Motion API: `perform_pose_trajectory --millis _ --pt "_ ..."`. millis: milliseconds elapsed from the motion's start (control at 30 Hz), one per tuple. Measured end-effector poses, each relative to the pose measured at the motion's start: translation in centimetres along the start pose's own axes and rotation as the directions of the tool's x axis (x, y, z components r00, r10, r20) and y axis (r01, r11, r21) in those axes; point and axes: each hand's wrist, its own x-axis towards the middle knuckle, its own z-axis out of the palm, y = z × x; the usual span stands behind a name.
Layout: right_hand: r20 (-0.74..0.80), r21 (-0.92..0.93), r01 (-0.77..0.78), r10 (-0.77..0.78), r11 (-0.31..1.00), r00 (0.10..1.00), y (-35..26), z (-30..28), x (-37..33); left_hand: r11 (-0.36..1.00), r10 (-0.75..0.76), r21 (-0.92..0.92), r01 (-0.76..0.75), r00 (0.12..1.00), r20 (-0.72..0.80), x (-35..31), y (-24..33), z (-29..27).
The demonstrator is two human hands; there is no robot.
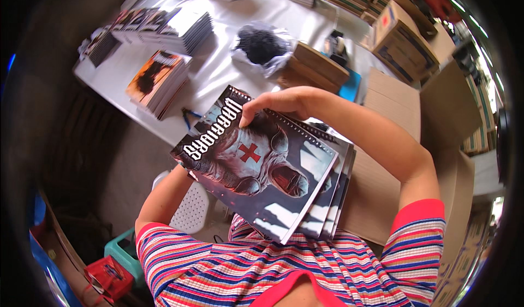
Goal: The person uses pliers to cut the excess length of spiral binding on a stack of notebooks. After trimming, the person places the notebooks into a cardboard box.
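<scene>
A small stack of spiral-bound notebooks (256, 159) is held tilted in front of my chest. The top one has a dark cover with a helmeted figure and a red cross; the lower ones are fanned out to the right. My right hand (278, 104) grips the far, coil-bound edge, its thumb pressed on the cover and its other fingers out of sight behind. From the lower left my left forearm (166, 195) reaches beneath the stack, which hides that hand and its fingers.
Stacks of notebooks (155, 83) line the left of the white table (215, 69), near blue-handled pliers (188, 118). A white bag (237, 58) of black material and a tape dispenser (335, 47) stand farther back. An open cardboard box (390, 99) is at right; a white stool (191, 208) stands below left.
</scene>
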Motion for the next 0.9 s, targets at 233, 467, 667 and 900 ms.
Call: perform_pose_trajectory --millis 233,467,667,900 --pt "0.128 -0.305 0.086 -0.048 0.948 0.991 0.2 5.7 -5.4 0.995 0.098 -0.003 -0.102 0.963 -0.251 -7.1 0.3 6.7" --pt "0.111 -0.75 0.223 -0.214 0.623 0.971 -2.5 9.7 -8.5 0.987 0.158 0.026 -0.159 0.919 -0.361 -9.3 -1.2 5.6" --pt "-0.009 -0.777 0.376 -0.606 0.506 0.796 0.5 5.3 -11.5 0.98 0.194 0.041 -0.194 0.89 -0.412 -11.0 -2.1 3.3" --pt "0.005 0.507 0.199 -0.233 0.839 0.972 13.6 5.9 -10.8 0.983 0.182 0.108 -0.15 0.89 -0.418 -11.4 0.0 1.0"
